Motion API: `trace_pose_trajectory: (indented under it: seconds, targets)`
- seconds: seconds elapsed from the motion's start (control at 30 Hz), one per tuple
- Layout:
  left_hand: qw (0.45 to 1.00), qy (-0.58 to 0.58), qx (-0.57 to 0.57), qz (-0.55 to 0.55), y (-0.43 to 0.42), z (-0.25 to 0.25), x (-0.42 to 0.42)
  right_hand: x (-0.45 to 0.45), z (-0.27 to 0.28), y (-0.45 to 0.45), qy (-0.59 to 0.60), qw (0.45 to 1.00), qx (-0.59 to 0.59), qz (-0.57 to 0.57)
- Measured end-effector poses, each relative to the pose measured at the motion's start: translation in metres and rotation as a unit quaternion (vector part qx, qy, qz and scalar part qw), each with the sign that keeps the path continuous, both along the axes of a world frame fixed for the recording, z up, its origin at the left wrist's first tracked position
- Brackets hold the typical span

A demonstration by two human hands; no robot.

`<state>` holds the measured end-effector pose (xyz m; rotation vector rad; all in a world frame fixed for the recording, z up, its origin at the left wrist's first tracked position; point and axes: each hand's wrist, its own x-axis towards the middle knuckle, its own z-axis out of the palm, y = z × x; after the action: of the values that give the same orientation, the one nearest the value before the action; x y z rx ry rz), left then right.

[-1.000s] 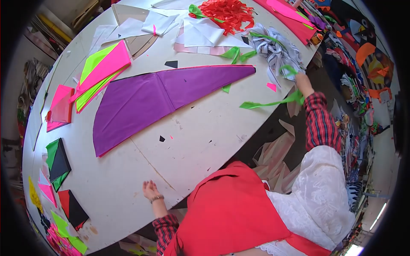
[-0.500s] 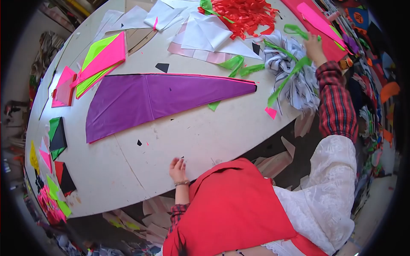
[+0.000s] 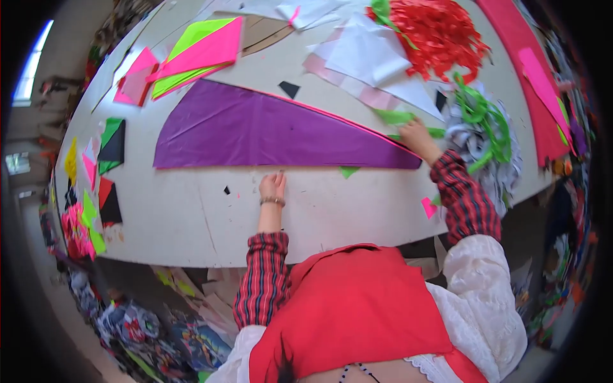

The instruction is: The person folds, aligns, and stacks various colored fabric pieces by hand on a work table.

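Observation:
A large purple wedge-shaped fabric piece (image 3: 255, 131) lies flat, with a thin pink edge showing along its far side. My left hand (image 3: 272, 187) rests on the table just below its near edge, fingers curled together with nothing visible in them. At the narrow right end, my right hand (image 3: 418, 137) has its fingers closed over a green strip (image 3: 394, 117). To the right of that hand, loops of green ribbon (image 3: 482, 118) lie on a heap of grey-white strips (image 3: 501, 169).
Red shredded strips (image 3: 434, 35) and white fabric pieces (image 3: 367, 54) occupy the far side. Pink and lime pieces (image 3: 201, 51) lie at the far left. Green-black and red-black scraps (image 3: 110, 204) sit along the left edge, and a red-pink cloth (image 3: 527, 96) along the right.
My right hand has moved left from the grey-white heap to the green strip. My left hand has moved forward, its fingers now curled. Green ribbon lies bunched on the heap. The view has shifted.

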<state>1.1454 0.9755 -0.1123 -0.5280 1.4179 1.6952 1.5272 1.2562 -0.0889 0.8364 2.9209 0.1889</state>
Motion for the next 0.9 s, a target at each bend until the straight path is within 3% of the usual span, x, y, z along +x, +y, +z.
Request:
trace_pose_trajectory:
  seconds: [0.07, 0.1, 0.2, 0.27, 0.33, 0.43, 0.6, 0.63, 0.67, 0.7, 0.73, 0.77, 0.8, 0.9]
  targets:
    - [1.000, -0.004, 0.009, -0.007, 0.020, -0.004, -0.013, 0.025, 0.000, 0.005, 0.014, 0.999, 0.021, -0.032]
    - [1.000, -0.009, 0.001, 0.002, 0.028, -0.007, -0.018, 0.019, 0.027, 0.003, -0.146, 0.984, -0.039, -0.098]
    - [1.000, -0.023, -0.007, -0.010, 0.044, 0.011, -0.021, 0.008, 0.032, -0.002, -0.035, 0.998, 0.009, -0.055]
    - [0.998, -0.047, -0.038, -0.022, 0.052, 0.017, -0.019, -0.031, 0.039, -0.016, 0.114, 0.993, 0.001, -0.039]
    - [0.998, -0.047, -0.035, -0.015, 0.059, 0.019, -0.020, -0.074, 0.027, -0.032, 0.266, 0.938, -0.213, -0.056]
    - [0.997, -0.068, -0.028, -0.021, 0.061, 0.021, -0.018, -0.130, 0.019, -0.054, 0.268, 0.910, -0.283, -0.142]
    - [0.997, -0.051, -0.052, -0.029, 0.058, 0.029, -0.023, -0.164, 0.036, -0.069, 0.108, 0.972, -0.153, -0.144]
    - [0.997, -0.057, -0.054, -0.025, 0.055, 0.029, -0.018, -0.167, 0.039, -0.073, 0.130, 0.979, -0.120, -0.104]
    - [0.983, 0.127, -0.102, -0.082, 0.054, 0.028, -0.016, -0.172, 0.041, -0.075, 0.155, 0.982, -0.085, -0.063]
    - [0.930, 0.306, -0.147, -0.138, 0.053, 0.029, -0.015, -0.179, 0.042, -0.080, 0.151, 0.983, -0.085, -0.060]
    - [0.840, 0.473, -0.187, -0.188, 0.051, 0.029, -0.013, -0.187, 0.042, -0.086, 0.155, 0.982, -0.107, -0.011]
    - [0.715, 0.622, -0.219, -0.233, 0.048, 0.029, -0.012, -0.196, 0.041, -0.094, 0.159, 0.978, -0.130, 0.038]
    - [0.717, 0.620, -0.218, -0.232, 0.046, 0.029, -0.014, -0.205, 0.037, -0.101, 0.161, 0.977, -0.123, 0.062]
    - [0.504, 0.734, -0.188, -0.415, 0.041, 0.031, -0.034, -0.229, 0.030, -0.123, 0.175, 0.974, -0.117, 0.085]
